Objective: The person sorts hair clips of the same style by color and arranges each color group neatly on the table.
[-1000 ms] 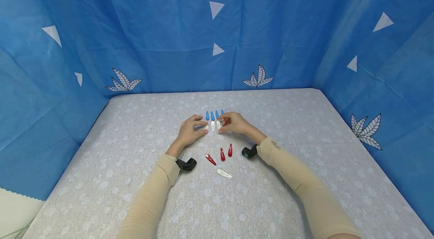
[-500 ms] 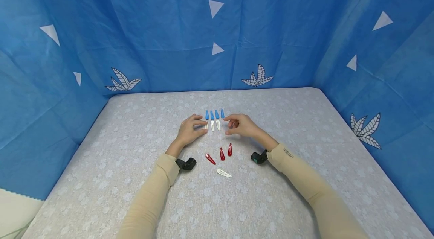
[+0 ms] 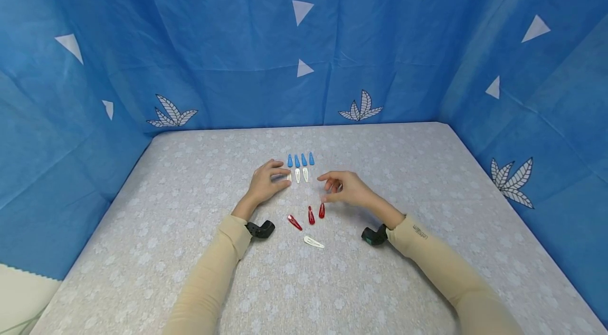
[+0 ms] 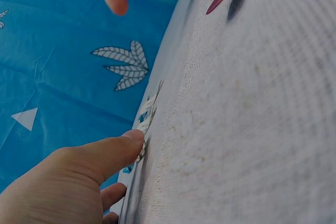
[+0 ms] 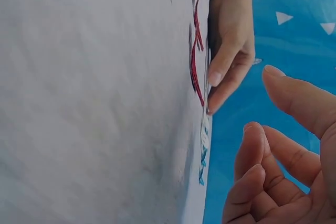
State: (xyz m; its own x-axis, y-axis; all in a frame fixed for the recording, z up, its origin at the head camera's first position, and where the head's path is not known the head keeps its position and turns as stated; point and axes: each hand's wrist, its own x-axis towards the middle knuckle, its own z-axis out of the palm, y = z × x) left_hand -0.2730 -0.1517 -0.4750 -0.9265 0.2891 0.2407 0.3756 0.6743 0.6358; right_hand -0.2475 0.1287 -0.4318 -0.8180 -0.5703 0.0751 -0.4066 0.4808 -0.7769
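the l sleeve (image 3: 209, 271) and l cam (image 3: 260, 229) are on the near l side of the blue clip row (image 3: 304, 160), my ref, 4 pcs side by side. next i've got the l hand (image 3: 264, 181), just l & near of the row: thumb + forefinger bent w/ only a small gap btwn tips, and the l white clip (image 3: 289, 178) sits in that gap, a tip at each end. can't tell how firm the grip is. then mid white clip (image 3: 297, 176) and r white clip (image 3: 305, 175), just near of the row, no hand on either. well near of the row, l to r: l red clip (image 3: 294, 222), slanted; mid red clip (image 3: 311, 216); loose white clip (image 3: 314, 242), lying askew, furthest from the row; r red clip (image 3: 322, 211), closest red to the row. my r hand (image 3: 350, 187) is r & near of the row, thumb + forefinger spread well apart, other fingers bent in, holding nothing. thumb tip seems right by r red clip's far end on head view, but r wrist feed shows them apart. r cam (image 3: 374, 236) and r sleeve (image 3: 439, 256) finish it, near r of the row.
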